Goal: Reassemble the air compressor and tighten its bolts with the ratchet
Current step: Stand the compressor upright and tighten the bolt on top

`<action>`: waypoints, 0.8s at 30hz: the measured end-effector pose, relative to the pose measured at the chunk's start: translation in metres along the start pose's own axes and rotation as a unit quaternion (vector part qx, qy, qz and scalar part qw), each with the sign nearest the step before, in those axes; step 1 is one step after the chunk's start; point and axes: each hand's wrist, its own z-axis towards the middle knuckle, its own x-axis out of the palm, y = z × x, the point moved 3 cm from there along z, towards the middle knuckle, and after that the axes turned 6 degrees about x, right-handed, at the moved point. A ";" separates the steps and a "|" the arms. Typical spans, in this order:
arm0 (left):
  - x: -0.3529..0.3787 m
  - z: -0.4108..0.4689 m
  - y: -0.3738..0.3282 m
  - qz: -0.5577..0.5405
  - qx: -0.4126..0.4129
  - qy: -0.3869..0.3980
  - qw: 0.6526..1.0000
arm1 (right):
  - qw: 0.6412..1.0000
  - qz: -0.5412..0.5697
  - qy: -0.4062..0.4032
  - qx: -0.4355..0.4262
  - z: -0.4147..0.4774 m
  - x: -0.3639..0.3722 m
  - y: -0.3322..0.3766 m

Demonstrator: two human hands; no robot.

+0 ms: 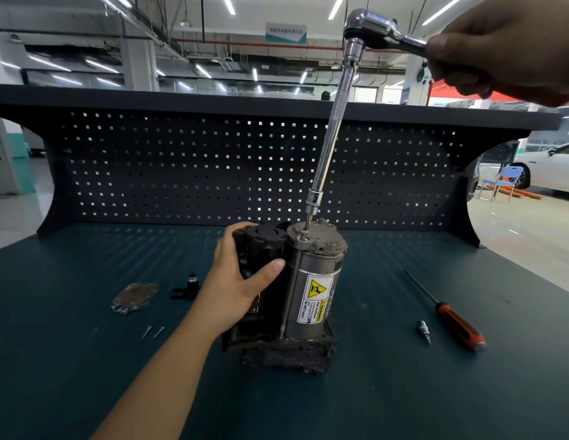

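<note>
Chrome ratchet (372,27) sits closest to the camera, top right, with the right hand (499,52) wrapped round its handle, fingers curled tight. A long extension bar (330,122) drops from the ratchet head down and away, leaning a bit off vertical, and its tip meets a bolt (305,228) on the grey top cap of the air compressor (289,293). The compressor stands upright mid-surface on its dark base, warning label facing the camera. The left hand (241,281) grips its black left side, thumb across the front, fingers round the back. The step looks like running down a top bolt. To do it well, likely bring the bar straight in line with the bolt so the tip doesn't slip out, push down lightly through the ratchet head, keep the left hand bracing the body against tipping, and swing in short strokes. On the dark green surface (403,401), two screws (152,331) lie front left. A flat plate (135,296) and a small black part (187,289) lie behind them, so reassembly seems unfinished. A red-handled screwdriver (457,325) and a loose bit (424,331) lie to the right, well apart from the compressor. A dark pegboard (213,166) closes the back.
</note>
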 end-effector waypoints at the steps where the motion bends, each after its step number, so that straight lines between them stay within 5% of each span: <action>1: 0.000 0.000 0.000 0.000 0.000 0.000 1.000 | 1.000 0.003 0.004 0.000 0.000 0.000 0.000; 24: 0.001 0.002 0.003 -0.012 -0.003 0.005 1.000 | 0.998 -0.055 -0.034 -0.026 -0.003 -0.003 0.019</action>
